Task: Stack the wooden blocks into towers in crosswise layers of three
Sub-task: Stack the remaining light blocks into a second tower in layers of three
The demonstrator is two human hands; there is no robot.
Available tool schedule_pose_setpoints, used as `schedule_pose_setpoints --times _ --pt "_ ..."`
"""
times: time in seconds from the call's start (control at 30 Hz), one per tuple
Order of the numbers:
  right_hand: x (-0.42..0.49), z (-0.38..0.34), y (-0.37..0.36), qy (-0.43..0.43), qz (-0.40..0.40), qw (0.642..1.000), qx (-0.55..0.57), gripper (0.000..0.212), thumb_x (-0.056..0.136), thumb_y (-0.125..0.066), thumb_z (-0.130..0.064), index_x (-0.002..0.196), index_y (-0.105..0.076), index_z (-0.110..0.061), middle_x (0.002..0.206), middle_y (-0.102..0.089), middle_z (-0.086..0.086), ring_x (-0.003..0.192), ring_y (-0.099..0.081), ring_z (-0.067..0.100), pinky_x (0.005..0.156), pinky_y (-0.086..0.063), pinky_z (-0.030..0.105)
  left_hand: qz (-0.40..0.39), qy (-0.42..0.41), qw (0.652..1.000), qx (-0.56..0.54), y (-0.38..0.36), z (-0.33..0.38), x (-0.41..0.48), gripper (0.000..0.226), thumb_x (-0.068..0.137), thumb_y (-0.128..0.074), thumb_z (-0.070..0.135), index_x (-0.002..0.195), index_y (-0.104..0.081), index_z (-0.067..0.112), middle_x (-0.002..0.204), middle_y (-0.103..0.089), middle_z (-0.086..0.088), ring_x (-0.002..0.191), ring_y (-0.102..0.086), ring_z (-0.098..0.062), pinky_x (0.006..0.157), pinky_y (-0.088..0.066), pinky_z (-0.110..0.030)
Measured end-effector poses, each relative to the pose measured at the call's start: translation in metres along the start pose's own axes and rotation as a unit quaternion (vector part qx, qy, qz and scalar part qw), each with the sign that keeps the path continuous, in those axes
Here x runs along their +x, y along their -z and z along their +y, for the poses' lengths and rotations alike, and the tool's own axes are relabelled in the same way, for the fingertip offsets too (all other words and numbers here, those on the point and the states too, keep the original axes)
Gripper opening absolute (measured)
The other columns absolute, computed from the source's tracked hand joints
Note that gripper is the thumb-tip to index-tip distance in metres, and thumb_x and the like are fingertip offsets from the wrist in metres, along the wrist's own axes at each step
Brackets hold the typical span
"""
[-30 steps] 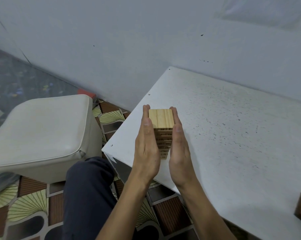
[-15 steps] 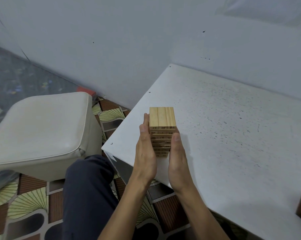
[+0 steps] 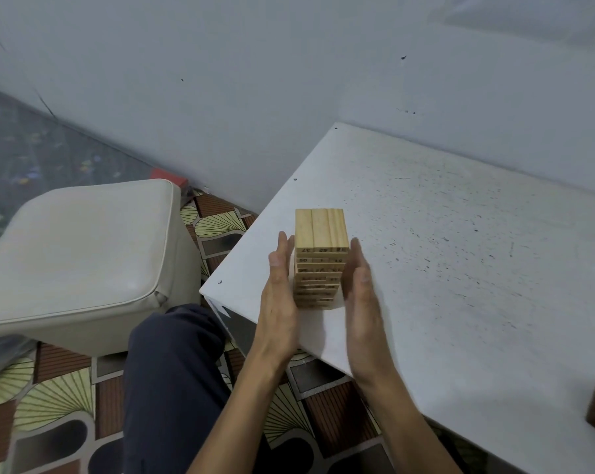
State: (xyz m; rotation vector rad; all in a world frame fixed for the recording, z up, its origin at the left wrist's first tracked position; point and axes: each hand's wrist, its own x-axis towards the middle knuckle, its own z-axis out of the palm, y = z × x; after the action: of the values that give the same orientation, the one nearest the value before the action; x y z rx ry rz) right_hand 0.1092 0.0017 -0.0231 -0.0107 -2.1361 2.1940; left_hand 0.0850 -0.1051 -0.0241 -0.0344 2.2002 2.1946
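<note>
One tower (image 3: 320,271), three blocks (image 3: 321,229) atop, between left hand (image 3: 279,295) and right hand (image 3: 362,302); fingers (image 3: 281,249) straight, empty.

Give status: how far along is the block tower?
Done: one tower stands on the white table, three blocks side by side on top, many layers below. In hand: left hand and right hand, fingers straight, flank its sides, probably squaring it. Left: no loose blocks in view, so further towers can't be judged.

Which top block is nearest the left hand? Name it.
The leftmost block of the tower's top three: it sits beside the left hand; the other two lie towards the right hand.
</note>
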Motion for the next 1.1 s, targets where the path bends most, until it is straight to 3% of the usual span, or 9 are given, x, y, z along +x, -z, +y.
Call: schedule_pose_setpoints --times 0.1,0.17,0.23,0.33,0.43,0.53,0.63,0.73,1.1 --pt "0.003 -0.003 0.031 -0.003 0.017 0.998 -0.067 0.053 0.097 -0.041 -0.048 0.149 -0.033 -0.039 0.14 -0.05 -0.026 0.132 -0.041 -0.009 0.107 -0.033 0.012 0.013 -0.011 1.0 0.026 0.02 0.0 -0.001 0.078 0.082 -0.015 0.087 0.15 -0.026 0.049 0.137 -0.044 0.041 0.133 -0.039 0.01 0.117 -0.024 -0.03" --pt "0.008 -0.003 0.057 0.003 -0.009 0.983 -0.185 0.052 0.098 -0.055 -0.035 0.148 -0.038 -0.035 0.137 -0.05 -0.029 0.133 -0.041 -0.006 0.109 -0.034 0.02 0.035 -0.042 0.997 0.05 0.036 -0.002 -0.001 0.058 0.097 -0.028 0.06 0.148 -0.039 0.036 0.131 -0.058 0.029 0.126 -0.05 0.004 0.111 -0.036 -0.029" --pt "0.014 -0.004 0.074 0.013 -0.068 0.934 -0.351 0.063 0.093 -0.065 -0.036 0.149 -0.036 -0.035 0.142 -0.036 -0.031 0.141 -0.025 -0.003 0.115 -0.023 0.028 0.037 -0.07 0.993 0.087 0.053 -0.003 0.0 0.048 0.094 -0.045 0.032 0.141 -0.05 0.028 0.124 -0.065 0.018 0.122 -0.056 -0.004 0.106 -0.043 -0.031" --pt "0.025 -0.006 0.082 0.015 -0.153 0.873 -0.463 0.078 0.086 -0.068 -0.051 0.151 -0.028 -0.037 0.157 -0.018 -0.023 0.148 0.005 -0.002 0.118 -0.01 0.033 -0.036 -0.088 0.972 0.216 0.07 -0.005 0.005 0.054 0.083 -0.058 0.026 0.136 -0.052 0.037 0.125 -0.058 0.034 0.125 -0.048 0.005 0.109 -0.038 -0.032" --pt "0.035 -0.007 0.077 -0.001 -0.199 0.862 -0.466 0.082 0.079 -0.072 -0.057 0.149 -0.032 -0.039 0.162 -0.007 -0.02 0.147 0.018 -0.001 0.121 -0.01 0.04 -0.121 -0.105 0.927 0.34 0.077 -0.005 0.012 0.066 0.076 -0.064 0.051 0.137 -0.04 0.047 0.127 -0.035 0.056 0.127 -0.029 0.02 0.113 -0.027 -0.036" --pt "0.043 -0.003 0.071 -0.002 -0.211 0.863 -0.46 0.08 0.076 -0.073 -0.059 0.145 -0.039 -0.039 0.162 -0.004 -0.022 0.147 0.02 0.001 0.122 -0.013 0.046 -0.155 -0.093 0.903 0.389 0.076 -0.002 0.019 0.081 0.066 -0.064 0.069 0.139 -0.037 0.045 0.134 -0.027 0.047 0.131 -0.019 0.014 0.118 -0.015 -0.034" --pt "0.048 0.0 0.068 -0.004 -0.222 0.864 -0.452 0.075 0.076 -0.073 -0.059 0.142 -0.042 -0.042 0.161 -0.004 -0.024 0.147 0.02 0.001 0.121 -0.015 0.049 -0.167 -0.087 0.894 0.407 0.073 0.003 0.024 0.078 0.073 -0.079 0.055 0.138 -0.036 0.044 0.137 -0.027 0.035 0.126 -0.014 0.017 0.121 -0.011 -0.035" --pt "0.051 0.0 0.066 -0.003 -0.225 0.868 -0.444 0.072 0.078 -0.074 -0.056 0.141 -0.043 -0.044 0.161 -0.006 -0.025 0.148 0.018 0.001 0.121 -0.016 0.051 -0.166 -0.091 0.888 0.42 0.071 0.005 0.028 0.082 0.078 -0.08 0.041 0.148 -0.039 0.027 0.121 -0.027 0.049 0.121 -0.016 0.019 0.121 -0.013 -0.037" --pt "0.054 0.001 0.064 0.001 -0.224 0.88 -0.419 0.066 0.077 -0.077 -0.052 0.136 -0.049 -0.041 0.159 -0.011 -0.027 0.147 0.016 -0.002 0.12 -0.016 0.048 -0.155 -0.114 0.891 0.411 0.067 -0.003 0.034 0.088 0.077 -0.081 0.041 0.15 -0.037 0.018 0.115 -0.033 0.048 0.119 -0.023 0.017 0.121 -0.015 -0.036"
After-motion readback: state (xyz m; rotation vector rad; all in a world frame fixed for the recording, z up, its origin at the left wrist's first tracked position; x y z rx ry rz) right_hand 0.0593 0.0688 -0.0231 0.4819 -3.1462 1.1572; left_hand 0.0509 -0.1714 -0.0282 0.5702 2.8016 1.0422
